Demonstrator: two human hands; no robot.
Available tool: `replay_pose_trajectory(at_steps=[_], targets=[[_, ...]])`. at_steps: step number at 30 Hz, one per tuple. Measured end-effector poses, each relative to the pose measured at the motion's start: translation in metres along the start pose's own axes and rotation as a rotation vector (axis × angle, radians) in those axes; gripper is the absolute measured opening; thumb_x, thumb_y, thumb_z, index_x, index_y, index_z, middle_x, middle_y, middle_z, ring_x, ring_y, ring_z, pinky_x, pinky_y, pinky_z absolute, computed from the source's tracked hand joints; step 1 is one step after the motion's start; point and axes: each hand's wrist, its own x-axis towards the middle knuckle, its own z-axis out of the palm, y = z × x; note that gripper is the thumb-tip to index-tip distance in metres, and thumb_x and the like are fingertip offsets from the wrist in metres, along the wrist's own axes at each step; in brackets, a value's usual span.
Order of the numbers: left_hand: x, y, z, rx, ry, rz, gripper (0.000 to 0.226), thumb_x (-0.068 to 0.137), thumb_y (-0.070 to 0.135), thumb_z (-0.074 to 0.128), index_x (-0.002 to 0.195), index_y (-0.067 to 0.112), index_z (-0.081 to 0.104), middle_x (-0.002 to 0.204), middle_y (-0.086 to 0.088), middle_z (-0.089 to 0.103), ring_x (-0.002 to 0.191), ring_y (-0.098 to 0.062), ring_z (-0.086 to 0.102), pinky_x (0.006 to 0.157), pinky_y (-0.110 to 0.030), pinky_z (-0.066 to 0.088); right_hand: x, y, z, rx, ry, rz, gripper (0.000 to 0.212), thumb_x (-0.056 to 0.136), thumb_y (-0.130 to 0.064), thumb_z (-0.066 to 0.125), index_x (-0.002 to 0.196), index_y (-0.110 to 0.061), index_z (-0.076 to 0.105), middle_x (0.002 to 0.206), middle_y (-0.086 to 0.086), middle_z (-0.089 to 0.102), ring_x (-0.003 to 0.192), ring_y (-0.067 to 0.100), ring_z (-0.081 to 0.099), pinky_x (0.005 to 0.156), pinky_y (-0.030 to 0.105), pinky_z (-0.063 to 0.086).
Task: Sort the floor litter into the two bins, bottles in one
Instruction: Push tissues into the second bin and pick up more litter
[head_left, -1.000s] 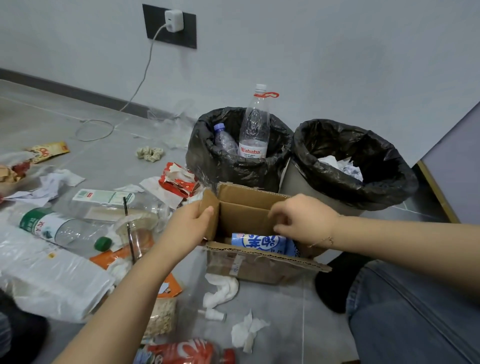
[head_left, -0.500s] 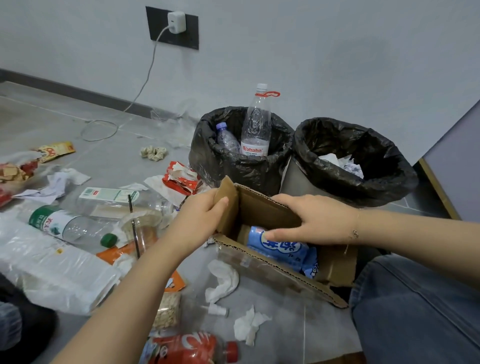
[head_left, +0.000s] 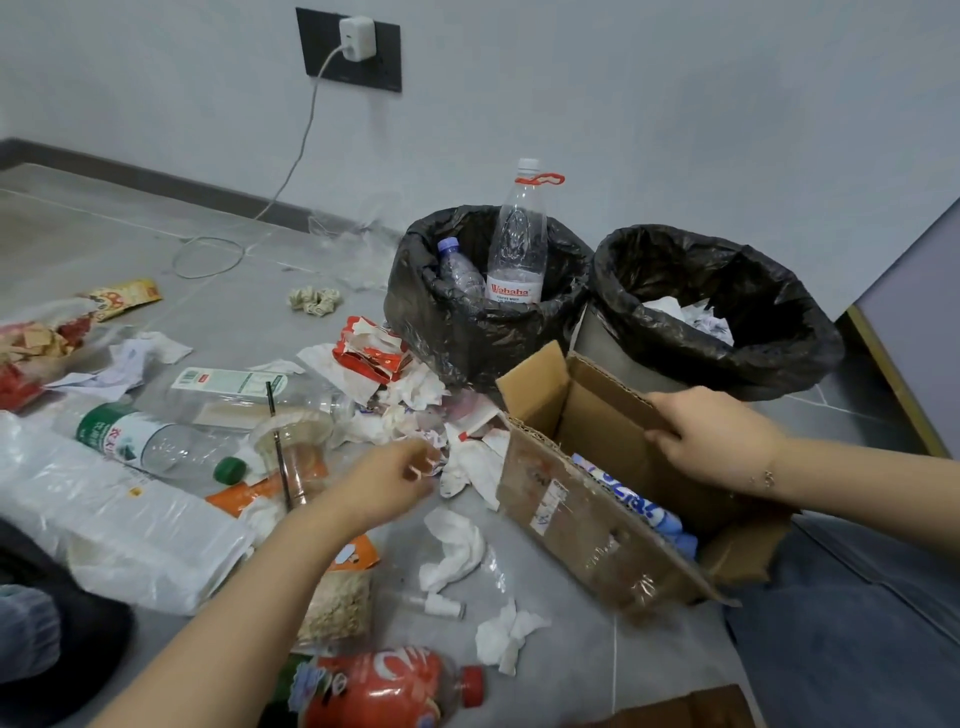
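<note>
- R hand (head_left: 719, 439) clamped on far wall of cardboard box (head_left: 587, 512); box tilted, open mouth twd the person, partly resting on the knee side.
- Blue-labelled bottle (head_left: 636, 506) lies inside box, low corner, neck end not visible.
- L hand (head_left: 387, 480) hovers over crumpled tissue pile (head_left: 467, 460) just left of box; fingers loosely curled — can't tell if anything is pinched yet.
- Bins at back, touching: left bin (head_left: 441, 322) holds 2 clear bottles, one upright w/ red ring; right bin (head_left: 779, 358) holds white paper scraps.
- Floor litter still wide: green-cap bottle (head_left: 150, 441), clear flat bottle (head_left: 244, 392), plastic cup w/ straw (head_left: 293, 452), red soda bottle (head_left: 384, 691), snack wrappers, loose tissues.

Risks (judged):
- Box tips further → blue bottle slides out the low flap onto floor; one-hand hold on thin wall looks weak.
- Whole box dumped in paper bin w/ bottle still inside = mis-sort. Bottle needs pulling out first.
- Tissues light, scattered — a loose grab prob. drops bits on the way to the bin.
- Cup may hold residue; knocking the straw could spill it.
- Upright bottle in left bin sits tall, may topple out if another is tossed in.
</note>
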Motion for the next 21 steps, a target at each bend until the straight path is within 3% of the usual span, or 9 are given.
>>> replay_pose_trajectory(at_steps=[3, 5, 10, 14, 18, 21], targets=[[-0.004, -0.010, 0.035, 0.259, -0.189, 0.116, 0.056, 0.082, 0.034, 0.070, 0.134, 0.029, 0.048, 0.138, 0.003, 0.043, 0.127, -0.016, 0.042, 0.104, -0.031, 0.038, -0.009, 0.000, 0.018, 0.000, -0.092, 0.018, 0.030, 0.093, -0.026, 0.048, 0.122, -0.018, 0.053, 0.113, 0.007, 0.064, 0.105, 0.025, 0.060, 0.083, 0.030, 0.048], [-0.007, -0.015, 0.055, 0.389, -0.194, 0.170, 0.065, 0.079, 0.040, 0.071, 0.137, 0.033, 0.044, 0.145, 0.005, 0.033, 0.133, -0.018, 0.034, 0.103, -0.033, 0.037, -0.013, -0.003, 0.028, 0.003, -0.152, 0.017, 0.030, 0.093, -0.024, 0.048, 0.120, -0.016, 0.053, 0.112, 0.007, 0.064, 0.102, 0.025, 0.061, 0.084, 0.032, 0.050], [-0.008, -0.027, 0.076, 0.499, -0.108, 0.167, 0.050, 0.084, 0.035, 0.064, 0.131, 0.030, 0.048, 0.131, 0.004, 0.045, 0.119, -0.018, 0.043, 0.089, -0.032, 0.039, -0.010, -0.002, 0.032, 0.112, -0.224, 0.110, 0.029, 0.087, -0.021, 0.053, 0.115, -0.013, 0.058, 0.109, 0.004, 0.064, 0.096, 0.020, 0.061, 0.081, 0.032, 0.053], [-0.005, -0.030, 0.080, 0.428, -0.048, 0.190, 0.032, 0.086, 0.031, 0.060, 0.117, 0.024, 0.057, 0.117, 0.004, 0.054, 0.110, -0.019, 0.049, 0.081, -0.031, 0.039, -0.013, 0.007, 0.032, 0.185, -0.263, 0.214, 0.030, 0.086, -0.019, 0.057, 0.116, -0.014, 0.059, 0.110, 0.004, 0.064, 0.096, 0.017, 0.060, 0.079, 0.026, 0.052], [-0.002, -0.032, 0.071, 0.143, 0.074, 0.075, 0.009, 0.081, 0.022, 0.064, 0.088, 0.021, 0.060, 0.090, 0.005, 0.058, 0.091, -0.018, 0.055, 0.069, -0.025, 0.038, -0.021, 0.020, 0.047, 0.286, -0.334, 0.329, 0.031, 0.090, -0.015, 0.055, 0.121, -0.013, 0.055, 0.112, 0.007, 0.063, 0.099, 0.018, 0.060, 0.084, 0.029, 0.053], [0.000, -0.030, 0.055, 0.010, 0.149, 0.016, 0.027, 0.076, 0.016, 0.067, 0.066, 0.026, 0.044, 0.066, 0.007, 0.050, 0.068, -0.017, 0.049, 0.054, -0.015, 0.030, -0.020, 0.025, 0.053, 0.290, -0.315, 0.371, 0.037, 0.090, -0.012, 0.054, 0.126, -0.009, 0.050, 0.120, 0.012, 0.059, 0.107, 0.023, 0.056, 0.089, 0.030, 0.049]])
